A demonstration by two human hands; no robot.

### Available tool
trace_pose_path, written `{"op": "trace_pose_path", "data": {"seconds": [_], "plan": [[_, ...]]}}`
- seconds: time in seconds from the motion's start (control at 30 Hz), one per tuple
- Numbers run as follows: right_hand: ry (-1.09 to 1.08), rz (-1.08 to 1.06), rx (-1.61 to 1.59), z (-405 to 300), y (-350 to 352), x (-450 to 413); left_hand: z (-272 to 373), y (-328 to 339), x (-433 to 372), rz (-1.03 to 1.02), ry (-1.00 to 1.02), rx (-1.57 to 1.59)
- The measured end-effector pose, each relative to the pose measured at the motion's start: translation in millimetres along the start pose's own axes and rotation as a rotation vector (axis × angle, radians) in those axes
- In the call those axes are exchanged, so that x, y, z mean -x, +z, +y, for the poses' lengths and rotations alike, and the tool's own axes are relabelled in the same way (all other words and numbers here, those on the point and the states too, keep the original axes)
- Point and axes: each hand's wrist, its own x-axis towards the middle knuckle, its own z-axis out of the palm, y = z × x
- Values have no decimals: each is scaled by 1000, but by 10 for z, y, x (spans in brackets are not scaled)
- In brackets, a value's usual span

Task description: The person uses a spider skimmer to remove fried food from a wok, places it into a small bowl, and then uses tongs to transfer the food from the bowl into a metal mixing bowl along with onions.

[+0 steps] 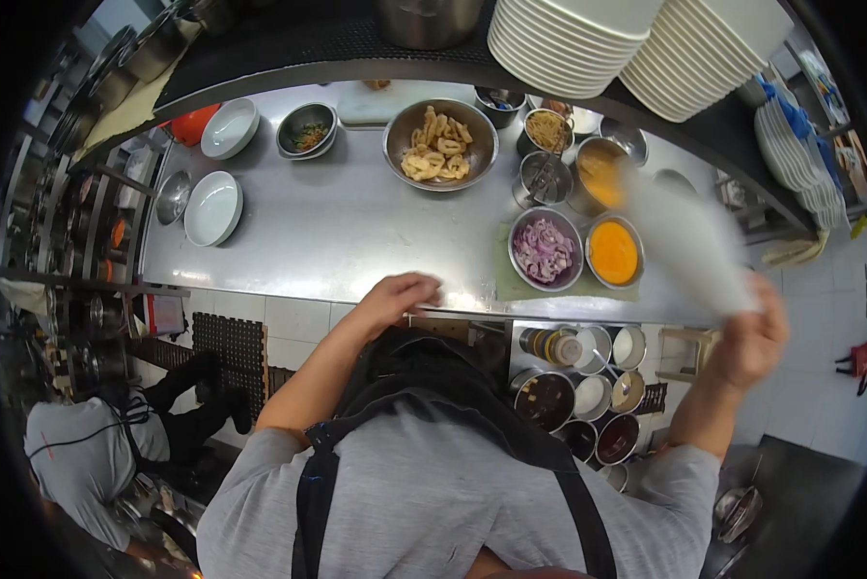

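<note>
My right hand (756, 336), raised at the right end of the steel counter, grips a blurred white object (687, 231), perhaps a plate. That object partly hides the containers behind it. By the counter's front edge, my left hand (404, 295) has curled fingers; whether it holds anything is unclear. Sliced purple onion (543, 250) fills a metal bowl beside a container of orange liquid (613, 252), both on a green cloth (509, 289). Farther back, a large steel bowl (441, 184) holds battered fried pieces (437, 148). Two white bowls (213, 210) (231, 129) stand at the left.
Stacked white plates (571, 43) rest on the overhead shelf (318, 65). Several sauce and seasoning containers (544, 400) stand below the counter on the right. A co-worker in grey (89, 449) bends at lower left. A white cutting board (375, 105) lies at the back.
</note>
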Motion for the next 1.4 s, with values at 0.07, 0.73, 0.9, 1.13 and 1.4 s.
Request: {"op": "trace_pose_path", "data": {"seconds": [0.07, 0.73, 0.9, 1.13, 1.4], "plan": [[-36, -485, 34, 48, 743, -95, 234, 76, 159, -265, 98, 356], [-218, -319, 805, 2184, 2390, -629, -417, -1987, -245, 574, 204, 329], [-116, -787, 1486, 3005, 2081, -1407, -150, -2359, -621, 545, 130, 294], [-165, -416, 1362, 3612, 1840, -1575, -231, -2504, -636, 604, 152, 268], [170, -1091, 1423, 3335, 1813, -1728, -628, -2350, -651, 574, 161, 147]]}}
